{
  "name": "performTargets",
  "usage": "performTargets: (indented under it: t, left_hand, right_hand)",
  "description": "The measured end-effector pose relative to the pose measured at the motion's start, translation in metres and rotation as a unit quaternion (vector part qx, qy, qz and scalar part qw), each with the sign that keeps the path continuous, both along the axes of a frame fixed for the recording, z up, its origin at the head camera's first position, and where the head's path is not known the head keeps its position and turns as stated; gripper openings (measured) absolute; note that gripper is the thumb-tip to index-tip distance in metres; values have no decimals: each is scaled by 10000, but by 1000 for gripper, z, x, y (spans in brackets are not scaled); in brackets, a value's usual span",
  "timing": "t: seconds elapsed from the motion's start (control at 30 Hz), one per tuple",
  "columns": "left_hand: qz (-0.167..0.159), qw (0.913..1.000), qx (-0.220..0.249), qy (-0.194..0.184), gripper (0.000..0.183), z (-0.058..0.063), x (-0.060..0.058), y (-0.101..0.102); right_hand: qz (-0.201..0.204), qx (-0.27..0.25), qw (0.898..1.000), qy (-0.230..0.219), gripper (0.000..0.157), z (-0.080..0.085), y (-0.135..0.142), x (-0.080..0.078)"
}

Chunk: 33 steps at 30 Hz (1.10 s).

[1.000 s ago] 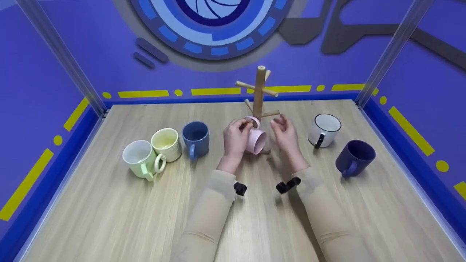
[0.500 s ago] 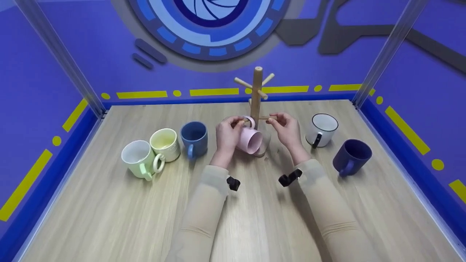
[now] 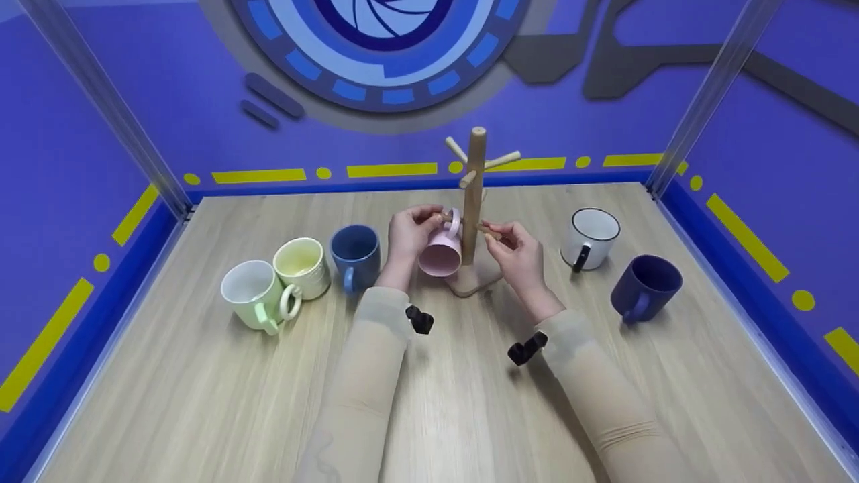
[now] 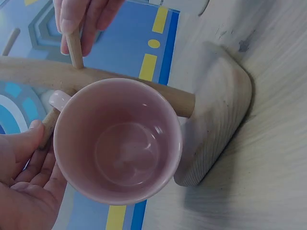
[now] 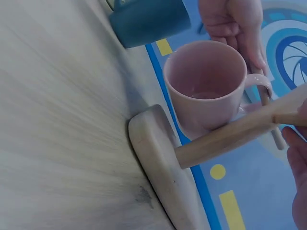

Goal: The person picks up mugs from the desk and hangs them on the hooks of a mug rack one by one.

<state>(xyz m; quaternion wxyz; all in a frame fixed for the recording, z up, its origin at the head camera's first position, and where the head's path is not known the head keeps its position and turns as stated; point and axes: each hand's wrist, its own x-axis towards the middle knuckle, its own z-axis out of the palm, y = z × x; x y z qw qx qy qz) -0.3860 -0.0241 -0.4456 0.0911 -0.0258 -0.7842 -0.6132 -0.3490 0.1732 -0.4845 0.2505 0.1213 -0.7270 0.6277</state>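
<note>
A wooden mug tree stands upright, with a pink mug hanging by its handle from a lower peg on the left, its mouth facing me. My left hand pinches the outer end of that peg, beyond the mug's handle. On the other side, my right hand pinches another lower peg between thumb and fingers. In the right wrist view the mug's side lies against the post. The upper pegs carry nothing.
Left on the table stand a green mug, a yellow mug and a blue mug. To the right are a white mug with a black handle and a dark purple mug. Blue-purple panels enclose the back and sides.
The mug tree has turned, its near side swinging left, and the pink mug has moved left with it. My right hand, at first apart from the tree, now pinches a peg.
</note>
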Motion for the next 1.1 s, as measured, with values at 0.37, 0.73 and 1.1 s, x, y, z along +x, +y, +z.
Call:
performTargets:
  t: [0.37, 0.73, 1.1]
  left_hand:
    - [83, 9998, -116, -104, 22, 4, -15, 5]
    - [602, 9970, -429, 224, 24, 2, -18, 8]
    - [355, 9515, -52, 3056, 18, -25, 33, 31]
  right_hand:
    - [-465, 1255, 9808, 1419, 13, -8, -10, 5]
    - [-1130, 2406, 9444, 1935, 16, -5, -21, 7]
    - [-1203, 2340, 9450, 1943, 19, -9, -21, 7]
